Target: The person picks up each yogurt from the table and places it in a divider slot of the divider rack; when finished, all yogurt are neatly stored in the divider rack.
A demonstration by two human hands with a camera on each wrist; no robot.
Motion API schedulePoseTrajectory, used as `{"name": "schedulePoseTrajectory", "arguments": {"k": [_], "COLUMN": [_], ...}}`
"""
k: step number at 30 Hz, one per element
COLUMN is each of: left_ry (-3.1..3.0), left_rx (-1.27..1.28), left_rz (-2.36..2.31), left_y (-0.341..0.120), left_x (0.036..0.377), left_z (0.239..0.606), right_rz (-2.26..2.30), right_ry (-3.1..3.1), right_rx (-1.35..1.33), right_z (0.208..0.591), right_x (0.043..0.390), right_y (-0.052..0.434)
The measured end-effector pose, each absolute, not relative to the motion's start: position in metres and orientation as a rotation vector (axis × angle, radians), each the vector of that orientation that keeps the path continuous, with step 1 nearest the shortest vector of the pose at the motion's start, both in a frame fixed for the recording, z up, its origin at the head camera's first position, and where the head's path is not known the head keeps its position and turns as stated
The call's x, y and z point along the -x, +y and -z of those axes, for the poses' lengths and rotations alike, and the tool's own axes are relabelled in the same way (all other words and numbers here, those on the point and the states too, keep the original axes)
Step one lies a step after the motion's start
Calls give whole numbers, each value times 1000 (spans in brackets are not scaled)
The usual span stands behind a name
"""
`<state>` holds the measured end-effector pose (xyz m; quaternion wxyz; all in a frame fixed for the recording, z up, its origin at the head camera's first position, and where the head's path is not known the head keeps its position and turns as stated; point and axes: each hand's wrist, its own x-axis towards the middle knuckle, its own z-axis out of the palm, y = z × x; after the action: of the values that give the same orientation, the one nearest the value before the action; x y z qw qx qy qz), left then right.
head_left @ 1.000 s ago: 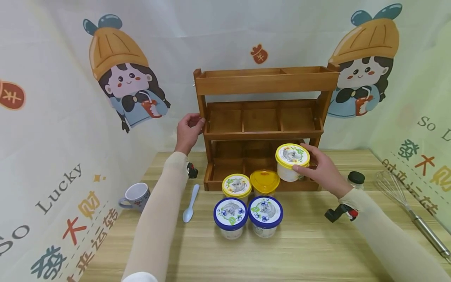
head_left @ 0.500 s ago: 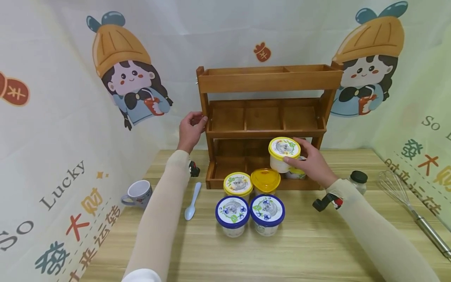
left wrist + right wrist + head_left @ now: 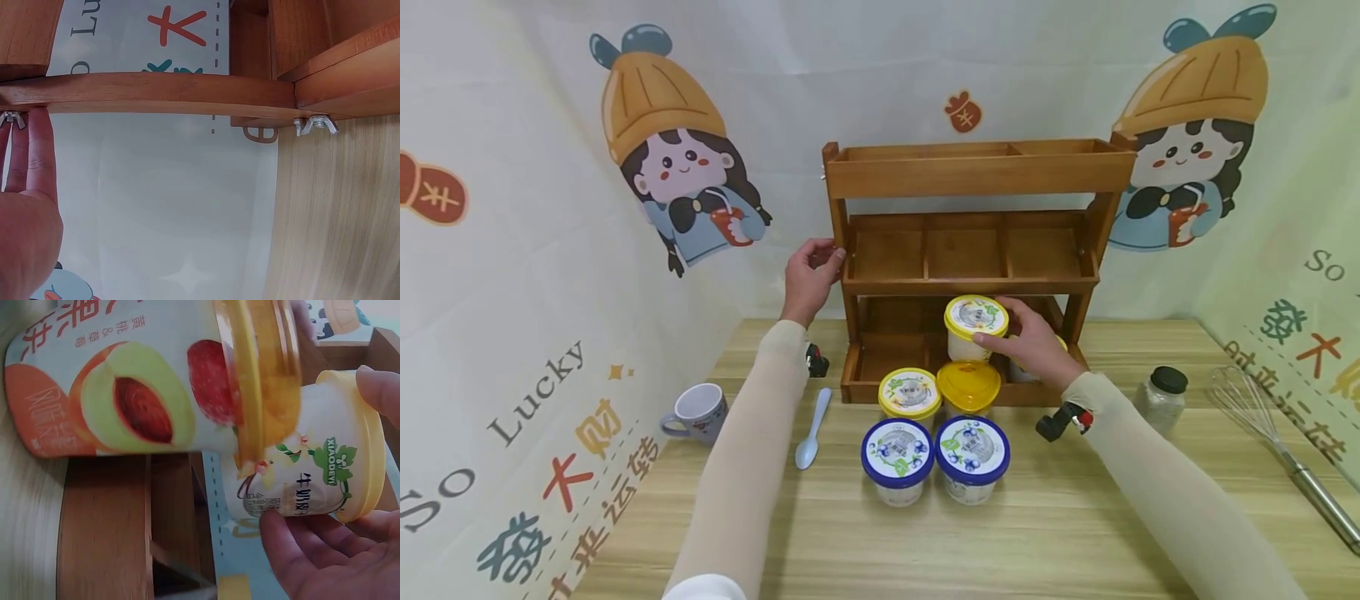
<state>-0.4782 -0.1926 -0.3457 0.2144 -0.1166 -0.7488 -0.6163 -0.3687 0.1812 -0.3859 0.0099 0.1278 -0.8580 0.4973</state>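
A three-tier wooden rack (image 3: 970, 171) stands at the back of the table. My left hand (image 3: 809, 275) grips its left upright (image 3: 147, 94) at the middle tier, fingers (image 3: 37, 156) against the wood. My right hand (image 3: 1028, 340) holds a yellow-lidded yogurt cup (image 3: 975, 325) by its sides at the mouth of the bottom tier's middle compartment; the right wrist view shows the same cup (image 3: 312, 469) between thumb and fingers. Just in front stand a clear-yellow-lidded peach fruit cup (image 3: 967, 387) and another yellow-lidded cup (image 3: 910, 396).
Two blue-lidded cups (image 3: 897, 454) (image 3: 972, 452) stand in front of those. A blue spoon (image 3: 811, 433) and a mug (image 3: 696, 412) lie to the left. A black-capped jar (image 3: 1163, 397) and a whisk (image 3: 1277, 454) are on the right. Another yellow lid peeks from the rack's lower right compartment.
My right hand has carried the yellow-lidded cup leftward and back, from the rack's right side to the bottom tier's middle. The left hand has stayed on the rack's upright.
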Motion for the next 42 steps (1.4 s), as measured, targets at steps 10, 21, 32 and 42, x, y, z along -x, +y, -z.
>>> {"name": "schedulePoseTrajectory", "arguments": {"k": [10,21,32,42], "left_ry": [-2053,-2060,-2063,-2058], "left_rx": [335,349,341,352], "left_rz": [1719,1718,1717,1705], "left_y": [-194,-193,-192,-193], "left_x": [477,476,477,479], "left_z": [348,348,347,350], "right_rz": [-1462,-1420,-1577,-1621], "right_ry": [-2791,-2915,-2965,-2955], "right_rx": [-397,-360,-290,-291], "right_z": [398,410,410,409], "right_x": [388,402,412,409], "right_y": [162,155,150,153]}}
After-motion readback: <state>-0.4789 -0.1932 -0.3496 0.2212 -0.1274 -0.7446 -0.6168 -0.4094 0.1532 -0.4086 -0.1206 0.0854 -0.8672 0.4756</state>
